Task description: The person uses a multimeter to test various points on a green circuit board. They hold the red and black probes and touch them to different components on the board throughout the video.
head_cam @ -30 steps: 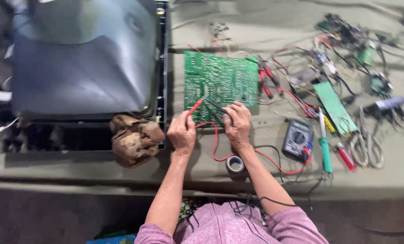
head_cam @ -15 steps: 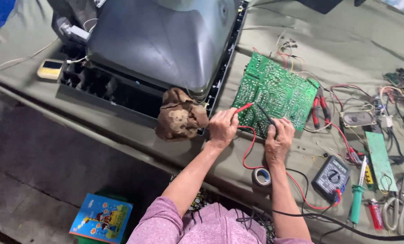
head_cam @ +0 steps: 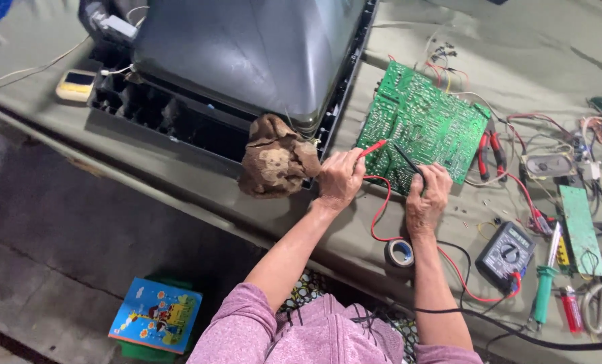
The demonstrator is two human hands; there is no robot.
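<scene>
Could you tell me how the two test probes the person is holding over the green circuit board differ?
The red probe is in the left hand; the black probe is in the right hand. The red probe leans up to the right, the black probe up to the left. Both tips rest on the near edge of the green circuit board.

olive-covered table bears television, circuit board, multimeter.
</scene>
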